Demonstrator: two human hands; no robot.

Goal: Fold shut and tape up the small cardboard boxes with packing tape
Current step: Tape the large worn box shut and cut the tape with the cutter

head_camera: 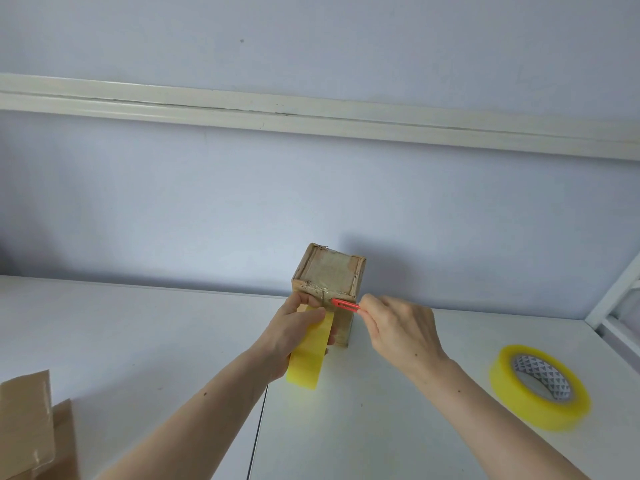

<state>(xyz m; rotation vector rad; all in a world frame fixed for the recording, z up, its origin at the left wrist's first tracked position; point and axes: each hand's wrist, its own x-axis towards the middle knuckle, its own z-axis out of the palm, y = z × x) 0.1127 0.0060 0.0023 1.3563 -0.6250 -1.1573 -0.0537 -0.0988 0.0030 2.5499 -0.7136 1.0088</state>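
Box [328,282] stands upright on the surface [138,334], at 12 o'clock from both hands. Left hand [294,337] grips the roll [308,355]; right hand [398,327] pinches a red cutter [345,305] at the strip. A slip could nick fingers or tip the box.

Two bare forearms and hands [398,327], sleeveless to the frame edge (no rings, no watch)
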